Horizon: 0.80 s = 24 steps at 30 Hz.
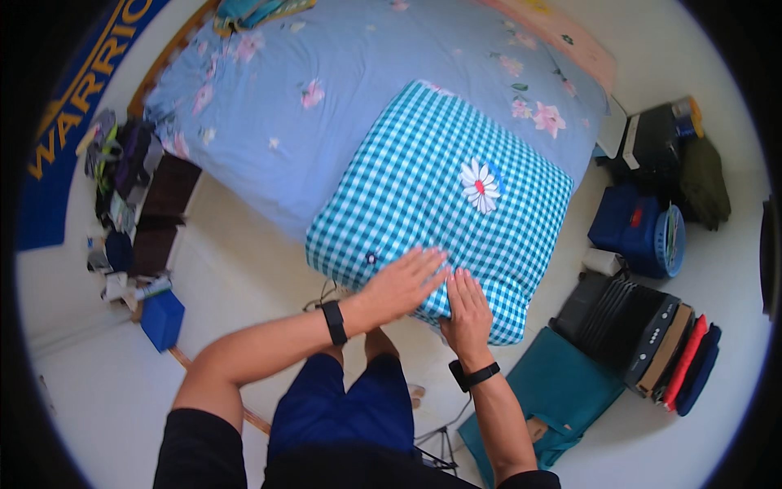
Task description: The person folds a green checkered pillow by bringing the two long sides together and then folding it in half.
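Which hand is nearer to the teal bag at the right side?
Right. The right hand lies on the checked cloth, up-left of the teal bag; the left hand is farther left on that cloth.

Padded bundle (pixel 423 171): under left hand (pixel 405 281) and right hand (pixel 468 308). Bed (pixel 244 138): beyond hands, beneath bundle's far part. Box (pixel 163 319): well left of hands. Bag (pixel 554 379): right of and behind hands. Basket (pixel 674 240): right, beyond bag.

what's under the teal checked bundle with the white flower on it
Blue floral sheet shows around the far part of the checked bundle, and pale floor around its near part. Whatever lies directly beneath is covered, so I can't tell what supports it.
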Motion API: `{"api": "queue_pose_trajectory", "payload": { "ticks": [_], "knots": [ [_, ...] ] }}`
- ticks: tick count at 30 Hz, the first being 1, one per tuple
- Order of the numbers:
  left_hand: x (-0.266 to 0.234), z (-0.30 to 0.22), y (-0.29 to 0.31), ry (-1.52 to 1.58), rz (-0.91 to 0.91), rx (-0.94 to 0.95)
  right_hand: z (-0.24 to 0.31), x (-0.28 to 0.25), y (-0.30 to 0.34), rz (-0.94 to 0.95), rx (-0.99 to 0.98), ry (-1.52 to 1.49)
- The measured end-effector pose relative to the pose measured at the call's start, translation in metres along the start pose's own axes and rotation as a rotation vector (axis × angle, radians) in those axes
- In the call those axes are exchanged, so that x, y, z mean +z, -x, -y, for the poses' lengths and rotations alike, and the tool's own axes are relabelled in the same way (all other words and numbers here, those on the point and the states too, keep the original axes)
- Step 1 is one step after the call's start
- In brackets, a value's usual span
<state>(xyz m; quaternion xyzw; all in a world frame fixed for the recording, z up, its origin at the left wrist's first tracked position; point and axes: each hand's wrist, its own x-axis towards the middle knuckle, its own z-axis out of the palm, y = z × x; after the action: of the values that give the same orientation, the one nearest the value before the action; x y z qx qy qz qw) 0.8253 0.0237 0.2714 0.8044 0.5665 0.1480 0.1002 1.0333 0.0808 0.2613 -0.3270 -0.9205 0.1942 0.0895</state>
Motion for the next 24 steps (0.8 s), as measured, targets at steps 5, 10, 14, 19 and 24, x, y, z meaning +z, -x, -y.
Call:
{"api": "queue_pose_trajectory", "payload": {
  "ticks": [5,10,14,19,24],
  "knots": [
    [-0.022,0.019,0.021,-0.287,0.030,-0.059,-0.006,0.002,0.012,-0.022,-0.026,0.023],
    [-0.026,0.049,0.046,-0.193,-0.067,-0.071,-0.002,0.005,0.017,0.003,0.025,0.095],
    [0.005,0.044,0.044,-0.173,-0.222,-0.031,0.013,-0.003,0.018,0.039,0.101,0.101],
    [0.020,0.043,0.046,-0.101,-0.390,-0.011,0.048,0.000,-0.007,0.036,0.011,0.104],
    [0.034,0.044,0.044,-0.053,-0.398,0.014,0.066,0.010,-0.035,0.121,0.019,0.179]
  ]
}}
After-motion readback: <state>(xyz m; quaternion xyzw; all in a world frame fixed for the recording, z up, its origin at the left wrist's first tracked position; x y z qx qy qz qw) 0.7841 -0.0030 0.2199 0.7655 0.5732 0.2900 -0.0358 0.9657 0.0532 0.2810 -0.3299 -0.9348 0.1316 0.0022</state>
